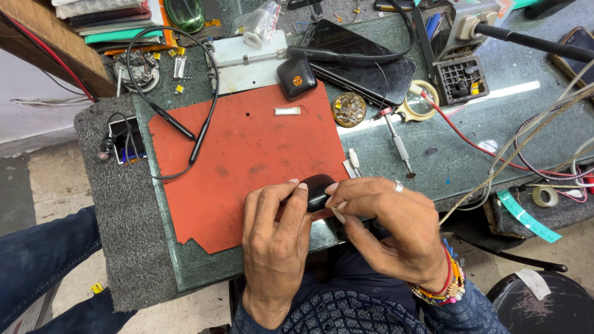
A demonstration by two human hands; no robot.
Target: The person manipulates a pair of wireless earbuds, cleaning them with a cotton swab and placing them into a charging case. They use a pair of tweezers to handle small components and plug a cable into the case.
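Here, both hands meet over the near edge of the green stone counter (433, 161), at the lower right corner of the flat red rubber mat (247, 154). Between them is a small black rounded plastic case (317, 188). The left hand (275, 238) curls around the left side of the case, with its fingertips pressed on the top. The right hand (393, 226) pinches the right side of the case with thumb and forefinger; a silver ring sits on one finger and coloured bead bracelets are on the wrist. The case is held just above the mat edge; I cannot tell if it touches the mat.

On the mat, well apart from the hands, lies a black neckband earphone with thin cable (185, 133), and near the far edge a small silver metal piece (288, 111). Just beyond the mat stands another black case with an orange dot (296, 78). To the right of the mat, a slim metal screwdriver (397, 143) lies on the counter, near a round brass-coloured dish of small parts (349, 109).
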